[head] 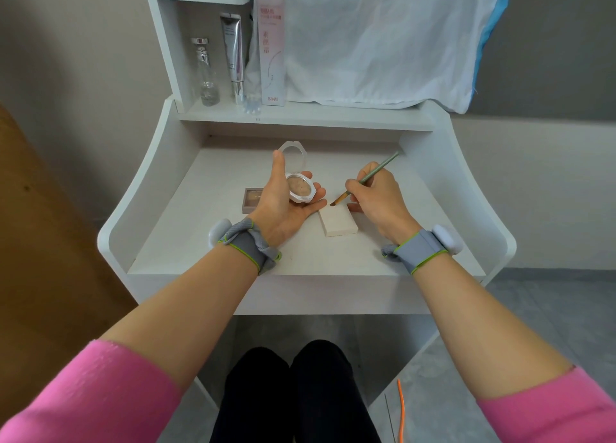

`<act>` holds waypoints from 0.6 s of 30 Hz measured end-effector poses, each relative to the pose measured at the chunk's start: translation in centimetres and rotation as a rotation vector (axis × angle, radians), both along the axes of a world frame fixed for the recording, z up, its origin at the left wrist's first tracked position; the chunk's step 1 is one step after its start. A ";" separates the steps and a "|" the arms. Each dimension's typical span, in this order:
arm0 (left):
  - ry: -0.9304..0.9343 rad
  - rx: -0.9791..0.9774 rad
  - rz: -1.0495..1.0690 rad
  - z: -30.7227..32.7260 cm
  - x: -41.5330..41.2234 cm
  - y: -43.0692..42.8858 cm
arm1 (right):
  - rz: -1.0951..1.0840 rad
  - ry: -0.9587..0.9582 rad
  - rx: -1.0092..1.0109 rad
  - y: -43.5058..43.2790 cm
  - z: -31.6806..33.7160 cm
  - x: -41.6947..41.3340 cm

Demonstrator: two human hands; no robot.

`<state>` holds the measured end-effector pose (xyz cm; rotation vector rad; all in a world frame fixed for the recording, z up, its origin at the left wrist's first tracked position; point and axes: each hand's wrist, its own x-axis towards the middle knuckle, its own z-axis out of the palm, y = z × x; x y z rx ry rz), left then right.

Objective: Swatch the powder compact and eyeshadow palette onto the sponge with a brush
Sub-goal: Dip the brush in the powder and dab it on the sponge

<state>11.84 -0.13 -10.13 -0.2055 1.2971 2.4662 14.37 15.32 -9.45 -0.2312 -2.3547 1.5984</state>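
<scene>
1. Sitting at the white tabletop (pixel 200 242), you have both forearms reaching over its near edge, a grey wristband on each wrist.
2. A white cloth (pixel 366 42) hangs behind the tabletop's far edge and covers the right part of the upper unit.
3. On the shelf (pixel 300 117) along that far edge stand a tall pink box (pixel 272 52), a silver tube (pixel 233 55) and a clear glass bottle (pixel 206 75), all upright toward the left end.
4. Your left hand (pixel 283 205) is turned palm up above the middle of the tabletop and cradles the powder compact, fingers under and round its base and the thumb raised beside the lid.
5. Your right hand (pixel 376 199), just right of the middle, pinches the brush as you would a pen.
6. The sponge (pixel 340 224), a pale rectangular block, lies flat on the tabletop between your two hands, nearer the near edge than the compact.
7. The powder compact (pixel 300 189) is open, its clear lid standing up toward the far edge and the beige pan facing you.
8. The eyeshadow palette (pixel 251 197) lies closed left of the middle, partly hidden behind your left hand.
9. The brush (pixel 383 165) slants down to the left; its dark tip sits at the sponge's far left corner, though you cannot tell whether it touches.
</scene>
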 end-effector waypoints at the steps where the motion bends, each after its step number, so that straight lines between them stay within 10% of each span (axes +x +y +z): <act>1: -0.001 0.001 -0.001 0.0 0.0 0.0 | -0.003 0.000 0.000 0.1 0.0 0.0; 18: -0.006 0.003 -0.002 0.0 0.0 -0.1 | -0.019 0.011 0.054 -0.2 0.3 0.4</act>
